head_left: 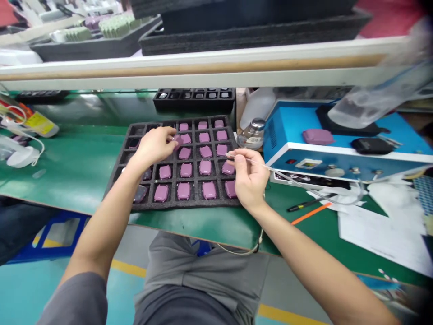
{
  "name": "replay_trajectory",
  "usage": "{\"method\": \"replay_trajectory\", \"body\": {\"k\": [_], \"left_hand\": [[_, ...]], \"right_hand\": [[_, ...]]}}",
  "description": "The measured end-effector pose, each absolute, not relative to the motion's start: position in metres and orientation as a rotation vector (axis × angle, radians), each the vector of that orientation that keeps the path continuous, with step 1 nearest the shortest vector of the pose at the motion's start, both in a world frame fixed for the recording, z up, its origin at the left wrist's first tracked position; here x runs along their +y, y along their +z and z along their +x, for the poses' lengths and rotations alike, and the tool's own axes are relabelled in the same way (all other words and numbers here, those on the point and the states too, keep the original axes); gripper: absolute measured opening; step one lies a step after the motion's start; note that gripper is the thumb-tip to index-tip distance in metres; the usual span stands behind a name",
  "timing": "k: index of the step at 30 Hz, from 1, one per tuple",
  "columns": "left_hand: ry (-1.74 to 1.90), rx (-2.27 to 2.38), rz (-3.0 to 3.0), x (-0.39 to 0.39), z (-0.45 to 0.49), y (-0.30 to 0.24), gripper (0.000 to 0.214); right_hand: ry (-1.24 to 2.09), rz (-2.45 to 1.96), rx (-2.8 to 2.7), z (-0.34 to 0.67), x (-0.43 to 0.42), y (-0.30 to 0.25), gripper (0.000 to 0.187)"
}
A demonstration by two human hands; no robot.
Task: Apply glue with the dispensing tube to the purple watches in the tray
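purple case (177, 141) is pinched at the fingertips of the left hand (157, 144), just above the upper middle part of a black foam tray (213, 202). the right hand (250, 176) is well apart from the left, over the tray's right edge, its thumb and fingers closed on a thin tube (248, 160) whose tip points towards the cases.

the foam tray is divided into square compartments. its middle and right columns hold purple cases (186, 170), mostly one to a compartment, some turned a little askew. the left column holds dark pieces (140, 193), partly hidden by the left forearm.

behind this tray, a smaller black tray (194, 106) has small pieces in its compartments, too far off to make out. to the right of it stand a white bottle (259, 107) and a glass bottle (251, 137) with a metal lid.

on the blue box (279, 124) lie another purple piece (318, 136), a black object (372, 146) and a blurred clear container (358, 106); i cannot tell what the container holds. below the box's front, a shallow tray (279, 179) has dark things in it. a pen (304, 204), an orange stick (311, 213) and white papers (379, 230) lie nearer.

on the shelf (203, 76) above, a dark tray (84, 50) carries rows of pale green pieces (118, 25), beside stacked black trays (250, 38).
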State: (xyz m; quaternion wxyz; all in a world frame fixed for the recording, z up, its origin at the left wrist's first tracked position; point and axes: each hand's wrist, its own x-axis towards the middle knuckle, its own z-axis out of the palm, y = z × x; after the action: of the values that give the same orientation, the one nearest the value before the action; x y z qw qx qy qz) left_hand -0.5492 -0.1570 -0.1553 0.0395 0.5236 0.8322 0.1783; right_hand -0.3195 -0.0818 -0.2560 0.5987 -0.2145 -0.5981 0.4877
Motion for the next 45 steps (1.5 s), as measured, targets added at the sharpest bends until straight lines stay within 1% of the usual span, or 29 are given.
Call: {"method": "replay_trajectory", "body": {"k": [2, 3, 5, 9, 16, 45], "left_hand": [[1.016, 2.151, 1.575, -0.147, -0.531, -0.16, 0.043], [1.162, 1.957, 1.52, -0.142, -0.519, -0.165, 0.044], [1.326, 1.701, 1.371, -0.133, -0.495, -0.178, 0.042], [1.477, 1.576, 1.144, -0.126, -0.467, -0.201, 0.043], [1.521, 1.507, 1.134, -0.134, -0.465, -0.204, 0.039], [1.568, 1.483, 1.162, -0.137, -0.461, -0.207, 0.036]], "right_hand": [[1.104, -0.505, -1.403, -0.32, -0.079, -0.256, 0.021], [1.079, -0.513, -1.407, -0.32, -0.078, -0.256, 0.021], [1.012, -0.524, -1.405, -0.32, -0.075, -0.255, 0.021], [0.937, -0.499, -1.437, -0.319, -0.073, -0.253, 0.018], [0.972, -0.507, -1.478, -0.315, -0.076, -0.251, 0.018], [0.971, -0.463, -1.476, -0.315, -0.076, -0.253, 0.015]]}}
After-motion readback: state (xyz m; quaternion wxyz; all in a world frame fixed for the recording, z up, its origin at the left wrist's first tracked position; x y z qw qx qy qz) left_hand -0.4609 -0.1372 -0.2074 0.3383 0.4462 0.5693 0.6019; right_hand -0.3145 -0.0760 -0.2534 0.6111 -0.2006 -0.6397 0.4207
